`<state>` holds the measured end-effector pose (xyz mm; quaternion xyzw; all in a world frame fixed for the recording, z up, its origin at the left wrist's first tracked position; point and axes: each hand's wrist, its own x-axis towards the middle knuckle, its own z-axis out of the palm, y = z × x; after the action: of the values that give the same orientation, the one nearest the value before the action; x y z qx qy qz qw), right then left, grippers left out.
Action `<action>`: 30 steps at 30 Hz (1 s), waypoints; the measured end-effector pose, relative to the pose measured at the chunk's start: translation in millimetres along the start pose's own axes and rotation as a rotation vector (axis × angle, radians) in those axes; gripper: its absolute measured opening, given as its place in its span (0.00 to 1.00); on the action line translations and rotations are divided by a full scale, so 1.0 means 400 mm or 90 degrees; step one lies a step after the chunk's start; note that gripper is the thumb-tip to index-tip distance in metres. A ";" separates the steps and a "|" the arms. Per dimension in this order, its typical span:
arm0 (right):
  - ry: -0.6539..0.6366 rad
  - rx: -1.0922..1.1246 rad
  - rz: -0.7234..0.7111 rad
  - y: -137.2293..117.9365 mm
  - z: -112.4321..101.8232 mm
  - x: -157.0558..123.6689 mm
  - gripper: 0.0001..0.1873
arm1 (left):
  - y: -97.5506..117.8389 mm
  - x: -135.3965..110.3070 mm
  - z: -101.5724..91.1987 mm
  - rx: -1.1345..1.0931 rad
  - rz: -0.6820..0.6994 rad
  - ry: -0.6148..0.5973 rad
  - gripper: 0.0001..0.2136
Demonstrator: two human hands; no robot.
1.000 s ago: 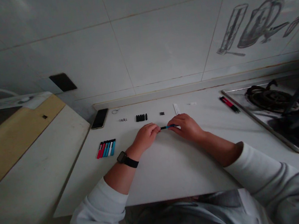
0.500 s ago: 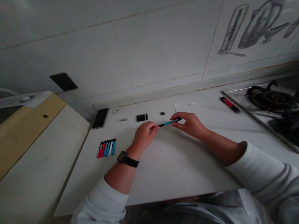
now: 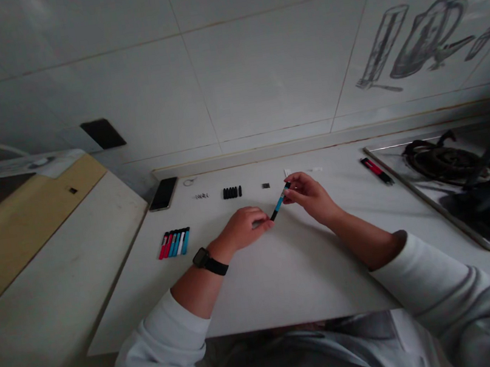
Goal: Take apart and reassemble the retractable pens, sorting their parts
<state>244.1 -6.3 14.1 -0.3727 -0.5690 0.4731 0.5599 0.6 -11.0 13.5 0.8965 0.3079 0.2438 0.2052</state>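
A slim blue-and-black pen [image 3: 279,204] slants between my hands above the white table. My right hand [image 3: 314,199] pinches its upper black end between thumb and fingers. The thumb and fingertips of my left hand [image 3: 248,227] close at the lower black tip. Beyond the hands, a row of short black cylinders [image 3: 232,193] lies beside a small dark piece [image 3: 265,186]. Tiny metallic parts [image 3: 201,196] lie farther left, too small to make out. White strips [image 3: 287,172] are partly hidden behind my right hand. Red, blue and white pen barrels [image 3: 175,243] lie side by side at left.
A phone [image 3: 164,194] rests at the table's back left, with a thin ring [image 3: 189,182] near it. Red-and-black pens [image 3: 376,171] lie at right, beside a metal-rimmed tray [image 3: 418,206] holding dark items. A tiled wall [image 3: 258,83] rises behind the table [image 3: 287,281].
The pen has turned from nearly level to a steep slant. Its left end has dropped with my left hand, while my right hand has risen slightly.
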 end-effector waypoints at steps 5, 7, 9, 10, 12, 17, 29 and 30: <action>0.046 -0.005 -0.004 -0.005 -0.014 0.010 0.27 | 0.000 -0.001 0.001 -0.020 -0.009 0.006 0.13; 0.052 -0.011 -0.006 -0.005 -0.021 0.014 0.26 | 0.000 0.000 -0.001 -0.031 -0.014 0.007 0.13; 0.057 -0.015 -0.013 -0.005 -0.025 0.017 0.24 | 0.000 0.000 -0.002 -0.041 -0.018 0.004 0.14; 0.061 -0.015 -0.016 -0.006 -0.026 0.018 0.23 | 0.000 0.000 -0.003 -0.044 -0.021 0.003 0.14; 0.069 -0.013 -0.015 -0.007 -0.029 0.019 0.23 | 0.000 0.000 -0.004 -0.049 -0.031 0.001 0.15; 0.104 -0.010 0.004 -0.010 -0.048 0.028 0.24 | -0.005 -0.001 -0.001 -0.056 -0.029 0.007 0.16; 0.154 -0.029 -0.018 0.001 -0.083 0.049 0.23 | -0.017 -0.004 0.005 -0.048 -0.032 0.007 0.17; 0.160 -0.028 -0.020 -0.003 -0.086 0.051 0.23 | -0.017 -0.004 0.005 -0.049 -0.033 0.005 0.17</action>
<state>276.4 17.0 18.6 -0.4321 -0.5101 0.4014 0.6261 -2.5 -7.7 8.0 0.8785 0.3223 0.2538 0.2448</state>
